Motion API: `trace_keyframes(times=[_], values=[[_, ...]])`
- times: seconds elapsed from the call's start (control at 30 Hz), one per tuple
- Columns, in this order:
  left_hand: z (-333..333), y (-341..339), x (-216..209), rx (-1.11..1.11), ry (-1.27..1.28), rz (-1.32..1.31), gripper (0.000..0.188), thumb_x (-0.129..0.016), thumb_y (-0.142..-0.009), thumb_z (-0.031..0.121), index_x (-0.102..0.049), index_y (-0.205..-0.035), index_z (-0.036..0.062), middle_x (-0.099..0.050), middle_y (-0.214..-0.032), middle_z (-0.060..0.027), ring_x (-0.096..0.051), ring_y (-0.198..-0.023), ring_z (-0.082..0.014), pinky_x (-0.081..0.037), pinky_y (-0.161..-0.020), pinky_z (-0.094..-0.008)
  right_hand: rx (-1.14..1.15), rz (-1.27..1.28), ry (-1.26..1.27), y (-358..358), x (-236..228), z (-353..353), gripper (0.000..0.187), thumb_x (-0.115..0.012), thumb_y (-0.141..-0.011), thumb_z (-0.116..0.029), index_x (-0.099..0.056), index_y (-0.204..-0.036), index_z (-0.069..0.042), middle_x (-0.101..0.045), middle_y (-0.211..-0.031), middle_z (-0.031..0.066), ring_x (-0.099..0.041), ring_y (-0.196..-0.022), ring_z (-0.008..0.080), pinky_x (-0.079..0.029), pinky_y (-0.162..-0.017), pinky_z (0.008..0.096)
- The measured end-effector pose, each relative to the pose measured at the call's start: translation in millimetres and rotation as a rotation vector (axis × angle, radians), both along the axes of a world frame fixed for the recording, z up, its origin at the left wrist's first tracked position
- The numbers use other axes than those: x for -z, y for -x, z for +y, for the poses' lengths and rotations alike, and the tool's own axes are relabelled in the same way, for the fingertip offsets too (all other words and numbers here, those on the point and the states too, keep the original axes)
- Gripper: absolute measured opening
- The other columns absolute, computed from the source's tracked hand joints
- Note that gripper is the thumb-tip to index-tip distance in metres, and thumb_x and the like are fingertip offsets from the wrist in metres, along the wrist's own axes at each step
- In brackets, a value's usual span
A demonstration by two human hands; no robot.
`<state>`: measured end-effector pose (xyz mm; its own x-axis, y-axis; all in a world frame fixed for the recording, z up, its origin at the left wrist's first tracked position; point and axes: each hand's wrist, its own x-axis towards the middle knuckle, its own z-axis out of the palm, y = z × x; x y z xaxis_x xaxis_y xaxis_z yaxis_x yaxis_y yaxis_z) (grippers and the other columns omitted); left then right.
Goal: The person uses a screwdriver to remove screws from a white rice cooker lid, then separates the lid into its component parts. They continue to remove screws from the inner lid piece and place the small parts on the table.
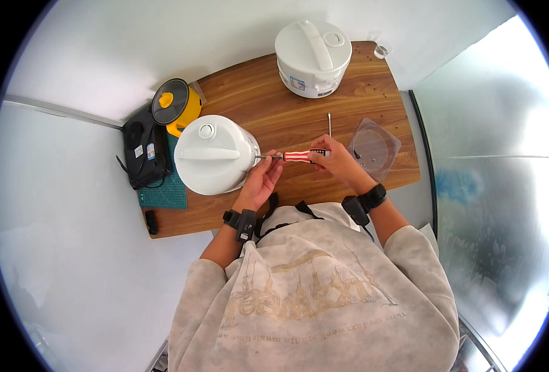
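Observation:
A screwdriver with a red-and-white striped handle lies level, its shaft pointing left at the side of a white rice cooker. My right hand is closed round the dark end of the handle. Close to the cooker's side, my left hand has its fingertips pinched at the shaft near the tip. The cooker stands with its lid down and carry handle lying across the top. Where exactly the tip meets the cooker is too small to make out.
A second white rice cooker stands at the back. Right of my hands are a clear plastic tray with small dark pieces and a thin metal rod. At left are a yellow pot, a black bag and a green cutting mat.

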<state>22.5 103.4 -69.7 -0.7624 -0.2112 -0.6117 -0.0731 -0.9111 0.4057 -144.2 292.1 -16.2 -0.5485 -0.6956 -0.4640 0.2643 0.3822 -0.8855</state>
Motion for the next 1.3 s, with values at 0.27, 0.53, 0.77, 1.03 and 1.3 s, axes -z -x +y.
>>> trace_keyframes(times=[0.27,0.53,0.77,1.03,1.3], values=[[-3,1,13,-0.043,-0.046,-0.021,0.027,-0.063,-0.101,0.017,-0.062,-0.124,0.0038,-0.068,-0.117,-0.0085,-0.067,-0.108,-0.0153,-0.059,-0.09,-0.025,-0.003,0.074,0.181,-5,11,3,0.029,-0.071,-0.094,-0.016,-0.057,-0.116,-0.004,-0.063,-0.102,0.0041,-0.061,-0.089,0.0097,-0.054,-0.078,0.0271],[-2,-3,10,-0.055,-0.065,-0.001,0.03,-0.061,-0.102,0.014,-0.059,-0.129,0.004,-0.067,-0.124,-0.0096,-0.067,-0.108,-0.0143,-0.058,-0.092,-0.0253,-0.031,-0.303,-0.081,3,-6,3,0.027,-0.063,-0.101,-0.026,-0.057,-0.116,-0.004,-0.065,-0.099,0.0047,-0.064,-0.09,0.0127,-0.057,-0.077,0.0318],[-2,0,5,-0.042,-0.095,0.027,0.032,-0.056,-0.104,0.015,-0.057,-0.135,0.005,-0.064,-0.131,-0.0098,-0.066,-0.111,-0.0152,-0.058,-0.093,-0.0265,-0.103,0.14,0.118,2,19,2,0.032,-0.074,-0.086,-0.004,-0.059,-0.114,-0.004,-0.065,-0.096,0.0029,-0.063,-0.088,0.011,-0.052,-0.081,0.0268],[-5,-5,17,-0.025,-0.058,0.034,0.032,-0.057,-0.104,0.02,-0.058,-0.133,0.007,-0.066,-0.112,-0.0063,-0.066,-0.106,-0.0166,-0.059,-0.091,-0.0264,-0.102,-0.07,0.024,0,2,3,0.028,-0.07,-0.092,-0.008,-0.059,-0.118,-0.001,-0.065,-0.093,0.0021,-0.061,-0.083,0.0091,-0.052,-0.075,0.0255],[-5,-3,11,0.043,-0.018,0.011,0.032,-0.058,-0.104,0.022,-0.058,-0.133,0.0073,-0.067,-0.115,-0.0072,-0.066,-0.11,-0.0173,-0.058,-0.092,-0.0263,-0.143,0.005,0.064,3,9,11,0.028,-0.07,-0.095,-0.015,-0.061,-0.119,-0.002,-0.065,-0.093,0.0008,-0.06,-0.081,0.0076,-0.051,-0.072,0.0247]])
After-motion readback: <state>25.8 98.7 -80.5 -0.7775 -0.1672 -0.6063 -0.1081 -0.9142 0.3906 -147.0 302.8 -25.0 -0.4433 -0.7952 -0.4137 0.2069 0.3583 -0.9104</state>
